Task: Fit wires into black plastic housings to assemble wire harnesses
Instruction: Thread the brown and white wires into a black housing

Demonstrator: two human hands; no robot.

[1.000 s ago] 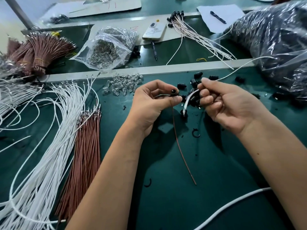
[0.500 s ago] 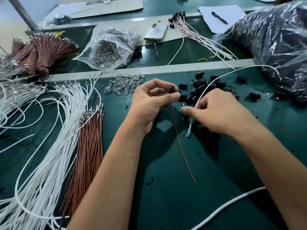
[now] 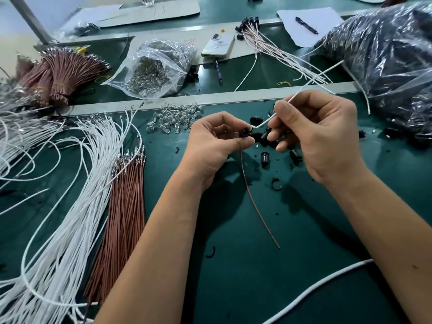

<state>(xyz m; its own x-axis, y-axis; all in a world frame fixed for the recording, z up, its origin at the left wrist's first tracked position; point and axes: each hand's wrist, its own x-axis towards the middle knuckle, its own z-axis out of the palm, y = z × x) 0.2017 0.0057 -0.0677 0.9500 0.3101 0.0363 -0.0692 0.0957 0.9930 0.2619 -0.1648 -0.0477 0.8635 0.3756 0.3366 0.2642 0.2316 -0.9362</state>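
While the left hand (image 3: 215, 141) pinched a black plastic housing (image 3: 245, 132) between thumb and curled fingers, a brown wire (image 3: 256, 204) hung from under it and trailed down across the green mat (image 3: 245, 277) toward the person. Right hand (image 3: 320, 136) gripped a white wire (image 3: 304, 90) between thumb and forefinger, other fingers curled in loosely. Wire's near tip sat right at the housing's top; couldn't tell if it was seated inside. Its far end ran up and right, over the grey divider rail (image 3: 233, 95).

Loose black housings (image 3: 265, 157) lay scattered on the mat just under and behind the right hand. Small pile of clear bulbs (image 3: 175, 116) sat just left of them, near the rail. Further left: fan of white wires (image 3: 77, 183) with a bundle of brown wires (image 3: 124, 213) beside it, terminals pointing away from the person.

Beyond the rail: clear bag of bulbs (image 3: 154, 69), tied brown wire bunches (image 3: 58, 73) at far left, a phone (image 3: 218, 45) with a pen (image 3: 218, 72) just below it, a batch of finished harnesses (image 3: 275, 50), paper with another pen (image 3: 306, 25). Big dark plastic bag (image 3: 385, 54) filled the right side. Thick white cable (image 3: 315, 286) crossed the mat's near right corner.
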